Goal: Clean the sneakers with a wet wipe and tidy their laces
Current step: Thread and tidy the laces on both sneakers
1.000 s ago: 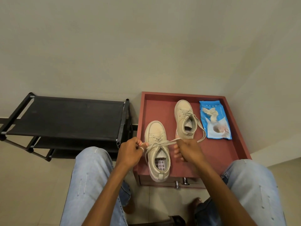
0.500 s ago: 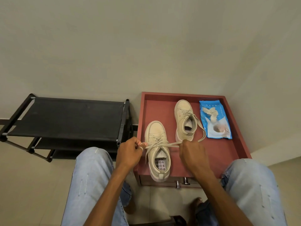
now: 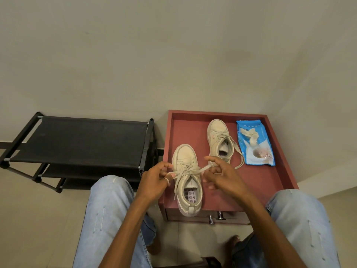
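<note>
Two beige sneakers stand on a red-brown cabinet top [image 3: 266, 182]. The near sneaker [image 3: 184, 157] sits at the front left, heel toward me. My left hand [image 3: 154, 180] pinches its left lace end beside the shoe. My right hand [image 3: 222, 176] holds the right lace end [image 3: 204, 168], stretched across the tongue. The far sneaker [image 3: 217, 136] lies further back with its laces loose, one trailing to the right. A blue wet-wipe pack [image 3: 255, 146] rests at the back right with a crumpled wipe on it.
A black shoe rack [image 3: 81, 140] stands left of the cabinet against the wall. My knees in light jeans [image 3: 108, 209] flank the cabinet front. Two metal drawer knobs [image 3: 215, 217] stick out below the top. A raised rim edges the cabinet top.
My right hand has shifted from behind the near sneaker to its right side, fingers spread around the lace end. My left hand stays by the shoe's left side.
</note>
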`<state>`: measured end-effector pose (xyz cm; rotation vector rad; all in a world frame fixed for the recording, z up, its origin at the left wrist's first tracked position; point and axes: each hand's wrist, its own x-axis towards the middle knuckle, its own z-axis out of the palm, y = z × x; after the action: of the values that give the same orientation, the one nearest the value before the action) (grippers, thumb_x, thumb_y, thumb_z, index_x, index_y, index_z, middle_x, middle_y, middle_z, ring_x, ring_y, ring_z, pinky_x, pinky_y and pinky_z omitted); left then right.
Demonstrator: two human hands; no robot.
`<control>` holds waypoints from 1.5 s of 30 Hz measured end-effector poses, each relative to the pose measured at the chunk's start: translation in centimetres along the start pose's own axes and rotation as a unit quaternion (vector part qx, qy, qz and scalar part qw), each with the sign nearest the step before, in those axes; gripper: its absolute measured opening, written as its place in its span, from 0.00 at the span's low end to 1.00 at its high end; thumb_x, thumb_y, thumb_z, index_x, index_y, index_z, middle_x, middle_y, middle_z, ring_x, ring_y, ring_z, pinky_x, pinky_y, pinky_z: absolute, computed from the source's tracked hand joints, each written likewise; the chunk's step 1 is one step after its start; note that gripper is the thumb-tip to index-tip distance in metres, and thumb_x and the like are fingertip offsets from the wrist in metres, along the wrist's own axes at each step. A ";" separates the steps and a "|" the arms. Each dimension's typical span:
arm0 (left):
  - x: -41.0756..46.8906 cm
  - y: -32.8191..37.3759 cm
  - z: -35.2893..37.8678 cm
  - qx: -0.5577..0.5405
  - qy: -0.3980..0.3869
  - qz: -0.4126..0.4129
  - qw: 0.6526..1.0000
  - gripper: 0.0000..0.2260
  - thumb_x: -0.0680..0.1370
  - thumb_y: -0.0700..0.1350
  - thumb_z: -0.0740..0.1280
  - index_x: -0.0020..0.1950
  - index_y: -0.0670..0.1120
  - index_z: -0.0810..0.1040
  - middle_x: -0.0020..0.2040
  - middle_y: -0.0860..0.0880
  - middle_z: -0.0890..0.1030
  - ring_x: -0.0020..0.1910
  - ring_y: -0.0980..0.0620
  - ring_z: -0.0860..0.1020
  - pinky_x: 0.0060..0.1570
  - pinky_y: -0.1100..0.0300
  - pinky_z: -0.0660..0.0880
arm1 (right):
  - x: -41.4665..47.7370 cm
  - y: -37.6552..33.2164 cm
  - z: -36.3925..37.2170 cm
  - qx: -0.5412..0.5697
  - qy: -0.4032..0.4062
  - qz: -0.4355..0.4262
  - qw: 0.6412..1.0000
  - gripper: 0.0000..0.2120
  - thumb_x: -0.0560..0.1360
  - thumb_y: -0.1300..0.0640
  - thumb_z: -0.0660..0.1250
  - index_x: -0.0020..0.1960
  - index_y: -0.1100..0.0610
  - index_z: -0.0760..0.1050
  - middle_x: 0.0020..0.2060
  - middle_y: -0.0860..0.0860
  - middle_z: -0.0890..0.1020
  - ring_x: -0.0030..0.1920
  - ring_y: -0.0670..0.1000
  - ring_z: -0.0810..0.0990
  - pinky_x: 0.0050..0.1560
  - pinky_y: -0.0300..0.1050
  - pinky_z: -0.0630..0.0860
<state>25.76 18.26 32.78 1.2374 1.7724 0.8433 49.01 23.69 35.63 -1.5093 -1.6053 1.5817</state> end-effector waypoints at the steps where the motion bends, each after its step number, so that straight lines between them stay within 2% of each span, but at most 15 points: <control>1: 0.0 -0.1 -0.1 0.001 -0.003 0.008 1.000 0.07 0.78 0.45 0.73 0.55 0.54 0.82 0.38 0.54 0.85 0.36 0.58 0.83 0.41 0.61 0.80 | 0.0 0.0 0.0 0.008 -0.002 0.000 1.000 0.20 0.74 0.54 0.70 0.63 0.40 0.73 0.42 0.51 0.85 0.44 0.57 0.85 0.45 0.61 0.82; 5: -0.1 -0.2 -0.3 -0.029 -0.006 0.008 1.000 0.07 0.78 0.41 0.73 0.53 0.53 0.85 0.39 0.57 0.86 0.38 0.56 0.84 0.39 0.63 0.80 | 0.2 0.3 0.1 -0.002 0.026 -0.010 1.000 0.07 0.73 0.60 0.71 0.49 0.51 0.83 0.41 0.53 0.86 0.45 0.60 0.85 0.49 0.65 0.80; 8: -0.1 -0.1 -0.4 -0.032 0.014 0.003 0.999 0.06 0.78 0.40 0.73 0.51 0.51 0.86 0.38 0.58 0.86 0.36 0.58 0.83 0.36 0.66 0.79 | 0.4 0.4 0.2 -0.051 0.036 -0.028 0.998 0.07 0.74 0.63 0.70 0.45 0.53 0.84 0.37 0.53 0.85 0.42 0.58 0.84 0.46 0.60 0.81; 10: -0.1 0.0 -0.1 -0.019 0.035 -0.004 0.999 0.05 0.78 0.41 0.72 0.48 0.51 0.86 0.37 0.57 0.85 0.35 0.60 0.83 0.38 0.66 0.78 | 0.7 0.8 0.0 -0.133 0.042 -0.060 0.988 0.06 0.74 0.60 0.69 0.42 0.52 0.84 0.33 0.51 0.84 0.37 0.55 0.83 0.43 0.57 0.81; 12: -0.1 0.1 0.3 0.002 0.056 -0.012 0.998 0.05 0.79 0.42 0.71 0.48 0.50 0.86 0.37 0.57 0.85 0.36 0.60 0.83 0.40 0.65 0.78 | 1.1 1.6 -0.1 -0.261 0.057 -0.103 0.958 0.07 0.74 0.55 0.69 0.38 0.53 0.83 0.30 0.50 0.82 0.33 0.51 0.80 0.39 0.53 0.78; 15: -0.2 0.4 1.1 0.012 0.089 -0.038 0.995 0.05 0.80 0.42 0.70 0.47 0.50 0.84 0.40 0.54 0.85 0.40 0.57 0.83 0.43 0.61 0.81 | 1.3 2.0 0.1 -0.352 0.103 -0.138 0.920 0.07 0.74 0.58 0.69 0.39 0.55 0.83 0.31 0.51 0.81 0.34 0.50 0.77 0.36 0.49 0.74; 19: 0.0 0.4 2.0 -0.062 0.140 -0.122 0.981 0.06 0.80 0.39 0.68 0.47 0.48 0.82 0.39 0.51 0.85 0.39 0.54 0.85 0.47 0.52 0.84 | 1.2 2.0 0.4 -0.384 0.123 -0.147 0.903 0.05 0.75 0.60 0.69 0.41 0.57 0.83 0.34 0.53 0.78 0.36 0.53 0.77 0.36 0.47 0.72; 26: 0.1 0.3 2.2 -0.156 0.170 -0.194 0.953 0.06 0.80 0.36 0.67 0.48 0.44 0.83 0.37 0.47 0.86 0.36 0.52 0.85 0.47 0.55 0.84 | 1.3 2.2 0.2 -0.406 0.129 -0.159 0.891 0.05 0.75 0.60 0.69 0.42 0.58 0.83 0.34 0.54 0.78 0.35 0.53 0.76 0.35 0.48 0.72; 28: 0.0 0.2 2.2 -0.100 0.169 -0.175 0.965 0.05 0.80 0.37 0.67 0.51 0.44 0.82 0.39 0.48 0.85 0.37 0.53 0.84 0.41 0.61 0.82 | 1.3 2.3 0.3 -0.417 0.135 -0.154 0.886 0.06 0.75 0.60 0.68 0.42 0.59 0.83 0.34 0.54 0.77 0.34 0.53 0.76 0.34 0.49 0.73; 31: -0.8 0.4 2.3 0.088 0.170 -0.070 0.979 0.04 0.82 0.39 0.65 0.53 0.42 0.80 0.41 0.50 0.82 0.34 0.58 0.77 0.30 0.72 0.67 | 1.0 2.8 0.7 -0.435 0.144 -0.145 0.877 0.08 0.77 0.57 0.66 0.41 0.60 0.80 0.36 0.53 0.75 0.34 0.54 0.75 0.33 0.50 0.73; 34: -1.6 1.1 2.5 0.198 0.172 0.009 0.965 0.05 0.82 0.37 0.64 0.53 0.41 0.79 0.43 0.45 0.83 0.34 0.57 0.70 0.25 0.69 0.61 | 0.6 3.2 1.0 -0.444 0.146 -0.140 0.873 0.08 0.76 0.59 0.66 0.40 0.61 0.78 0.37 0.57 0.75 0.35 0.59 0.76 0.31 0.50 0.71; 38: -1.6 0.8 2.3 0.216 0.165 0.030 0.962 0.05 0.80 0.34 0.64 0.49 0.41 0.79 0.39 0.47 0.80 0.33 0.56 0.69 0.26 0.70 0.59 | 0.4 3.6 1.3 -0.455 0.133 -0.139 0.870 0.06 0.73 0.63 0.68 0.38 0.61 0.76 0.35 0.57 0.74 0.32 0.60 0.76 0.29 0.50 0.71; 42: -1.2 -0.3 1.8 0.173 0.121 0.043 0.977 0.05 0.81 0.36 0.66 0.48 0.44 0.81 0.40 0.53 0.80 0.33 0.61 0.73 0.32 0.74 0.69 | 0.7 3.3 0.8 -0.400 0.145 -0.123 0.896 0.09 0.73 0.60 0.68 0.34 0.59 0.76 0.32 0.55 0.77 0.33 0.56 0.75 0.33 0.50 0.70; 44: -0.9 -0.8 1.5 0.149 0.108 0.038 0.982 0.04 0.83 0.44 0.66 0.54 0.46 0.80 0.46 0.53 0.82 0.39 0.59 0.78 0.35 0.73 0.70 | 0.8 2.6 0.5 -0.361 0.134 -0.096 0.918 0.05 0.73 0.55 0.68 0.40 0.55 0.80 0.37 0.53 0.80 0.38 0.55 0.78 0.38 0.48 0.73; 45: -0.9 -0.8 1.3 0.140 0.108 0.036 0.984 0.08 0.83 0.48 0.65 0.58 0.48 0.80 0.51 0.53 0.83 0.43 0.57 0.79 0.40 0.71 0.72 | 0.8 2.2 0.3 -0.340 0.128 -0.080 0.928 0.08 0.72 0.53 0.70 0.49 0.53 0.82 0.43 0.52 0.82 0.43 0.54 0.79 0.43 0.48 0.75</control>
<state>26.77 17.31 31.71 1.4421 2.0862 0.8127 49.29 23.76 33.29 -1.7505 -2.1672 0.7135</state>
